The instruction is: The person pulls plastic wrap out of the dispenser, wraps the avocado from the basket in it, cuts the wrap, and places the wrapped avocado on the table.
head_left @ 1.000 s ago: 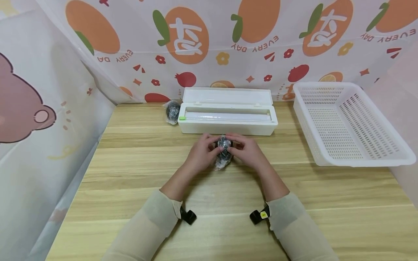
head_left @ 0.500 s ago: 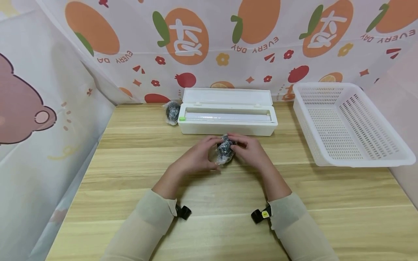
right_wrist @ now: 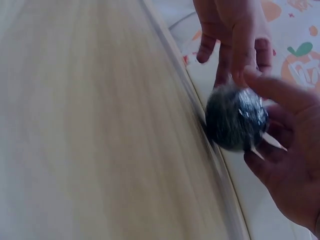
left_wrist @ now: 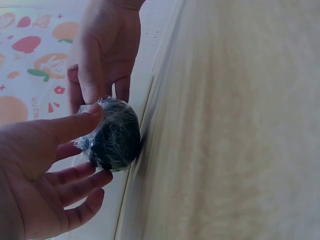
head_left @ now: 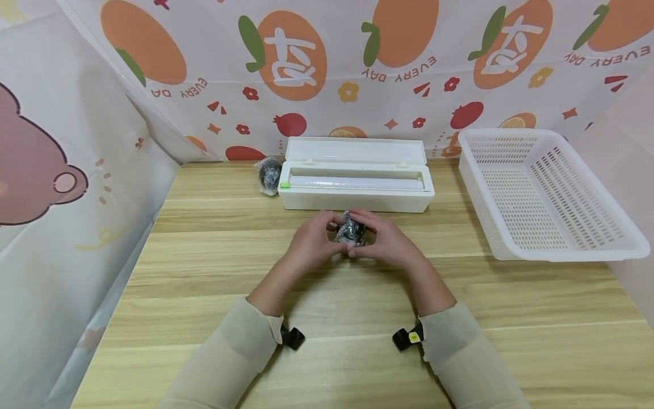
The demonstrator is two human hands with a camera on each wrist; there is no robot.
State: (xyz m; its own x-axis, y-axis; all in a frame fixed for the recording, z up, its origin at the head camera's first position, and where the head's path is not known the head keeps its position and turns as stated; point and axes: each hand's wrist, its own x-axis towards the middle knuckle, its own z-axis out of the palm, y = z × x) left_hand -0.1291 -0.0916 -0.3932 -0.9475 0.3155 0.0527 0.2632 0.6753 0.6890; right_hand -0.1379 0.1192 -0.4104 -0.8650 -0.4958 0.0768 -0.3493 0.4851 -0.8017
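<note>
At the far left, 1 wrapped dark ball (head_left: 269,174) is sitting beside the white film dispenser box (head_left: 356,193). Nearer, the left hand (head_left: 311,241) is curling its thumb and fingers round another film-wrapped dark ball (head_left: 350,232), which is lying between both hands just above the wooden table (head_left: 204,272). The right hand (head_left: 388,241) is gripping its opposite side, equally near. The white basket (head_left: 549,193) is standing well apart rightward.

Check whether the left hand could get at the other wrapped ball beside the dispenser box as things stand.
Probably yes, once freed: the left hand now holds the wrapped ball, and only bare table lies between it and the other wrapped ball.
</note>
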